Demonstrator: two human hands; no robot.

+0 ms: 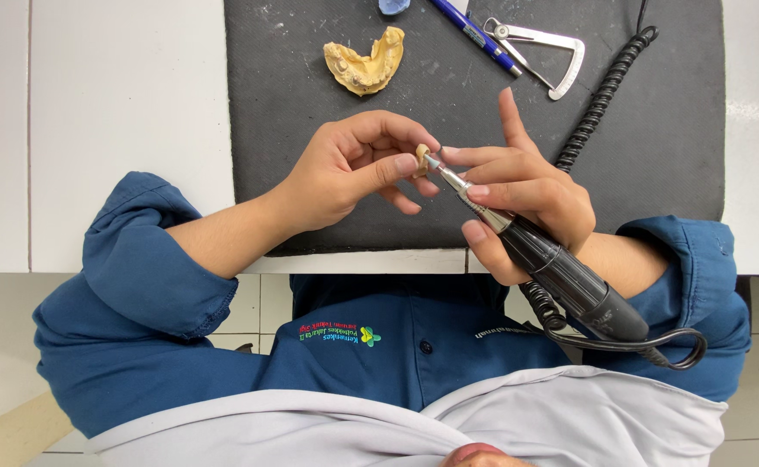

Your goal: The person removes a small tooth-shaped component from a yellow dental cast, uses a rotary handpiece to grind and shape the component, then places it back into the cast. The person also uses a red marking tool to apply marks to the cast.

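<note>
My left hand [345, 173] pinches a small yellowish stone piece [422, 156] between thumb and fingertips, held above a black mat [656, 130]. My right hand [531, 195] grips a black and silver rotary handpiece [570, 277] like a pen, index finger raised. The tool's thin tip [435, 162] touches the small piece. A black coiled cable [600, 99] runs from the handpiece's rear, loops by my right wrist and goes up across the mat.
A yellow dental arch cast [365, 62] lies on the mat beyond my hands. Farther right lie a blue pen [474, 35] and a metal caliper [544, 52]. A blue object [394, 5] shows at the top edge. The mat rests on a white table [120, 130].
</note>
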